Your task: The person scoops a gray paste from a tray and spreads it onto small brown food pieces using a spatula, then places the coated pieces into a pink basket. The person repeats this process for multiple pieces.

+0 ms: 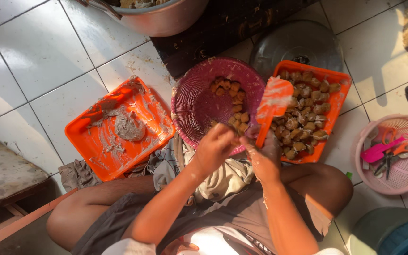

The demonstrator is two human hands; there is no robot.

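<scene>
Gripping orange spatula [274, 106] upright (right hand [264, 158]).

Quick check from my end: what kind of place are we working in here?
Probably a home or small food-prep kitchen, worked on the tiled floor: a large metal pot, orange trays, and a pink basket of brown pieces.

Home kitchen floor, food prep done seated on white tiled floor [38, 56]. Signs: large metal pot [159, 16] on dark low stove [223, 33], metal lid [298, 42], orange trays [95, 146], pink plastic baskets [197, 101], scissors [393, 153].
</scene>
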